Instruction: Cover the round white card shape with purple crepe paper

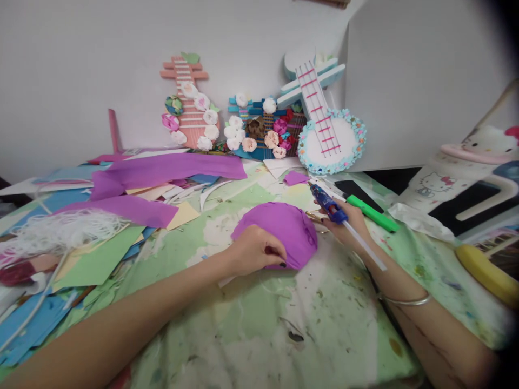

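Note:
A round, domed piece covered in purple crepe paper (294, 229) lies on the table in front of me, its edge gathered at the right side. My left hand (256, 249) rests on its near left part, thumb and fingers closed at the near edge. In my right hand (352, 221) is a blue hot glue gun (329, 204) with a clear glue stick (367, 248) sticking out of its back. The nozzle points away to the upper left. Gold-coloured scissors (313, 216) show between the round piece and my right hand, partly hidden by the fingers.
Purple paper strips (170, 172), coloured sheets (105, 259) and white tangled string (67, 229) cover the left side. Decorated paper instruments (324, 129) lean on the back wall. To the right are a green cutter (373, 213), a white tumbler (440, 178) and a yellow object (486, 275).

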